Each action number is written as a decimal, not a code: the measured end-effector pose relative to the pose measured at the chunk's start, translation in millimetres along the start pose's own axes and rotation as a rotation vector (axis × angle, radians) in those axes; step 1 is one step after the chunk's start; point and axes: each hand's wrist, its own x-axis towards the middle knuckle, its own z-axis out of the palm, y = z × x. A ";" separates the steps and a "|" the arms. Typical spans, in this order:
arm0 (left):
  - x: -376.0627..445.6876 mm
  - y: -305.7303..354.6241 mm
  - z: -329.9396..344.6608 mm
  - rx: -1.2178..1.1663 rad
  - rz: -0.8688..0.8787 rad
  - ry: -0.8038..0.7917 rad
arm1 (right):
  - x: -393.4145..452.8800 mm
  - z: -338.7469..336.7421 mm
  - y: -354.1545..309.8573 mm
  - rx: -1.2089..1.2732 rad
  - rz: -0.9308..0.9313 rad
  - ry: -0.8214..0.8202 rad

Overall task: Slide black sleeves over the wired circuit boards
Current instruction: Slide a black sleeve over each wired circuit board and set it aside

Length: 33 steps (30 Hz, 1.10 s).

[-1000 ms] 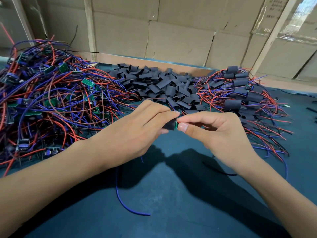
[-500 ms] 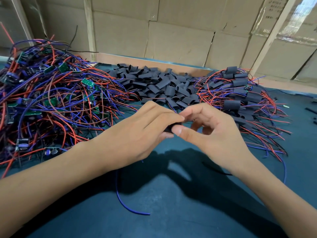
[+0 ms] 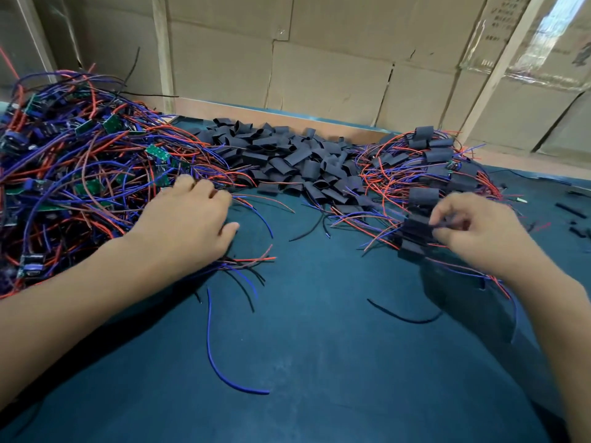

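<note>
Resting left hand (image 3: 188,225) on wires; right hand (image 3: 473,231) pinching one sleeve (image 3: 415,226).

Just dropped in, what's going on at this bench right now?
A person is sleeving wired circuit boards. The right hand pinches a sleeved board at the finished pile on the right. The left hand rests, fingers curled, on the tangle of unsleeved boards on the left, apparently reaching for the next one. Loose black sleeves lie heaped between the piles on the blue mat.
</note>
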 end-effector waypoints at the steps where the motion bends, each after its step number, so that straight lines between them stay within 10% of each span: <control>1: 0.7 -1.4 1.6 0.031 -0.009 -0.016 | 0.6 0.8 0.5 -0.040 0.025 -0.049; 14: 9.5 -9.7 1.8 -0.231 0.060 0.019 | -15.5 21.3 -62.9 0.066 -0.417 0.117; 21: -7.4 19.3 -16.2 -0.786 0.399 0.427 | -31.2 55.1 -88.9 0.309 -0.532 0.008; 33: -34.9 55.7 -14.2 -0.956 0.853 0.366 | -35.9 59.1 -100.5 0.458 -0.572 -0.103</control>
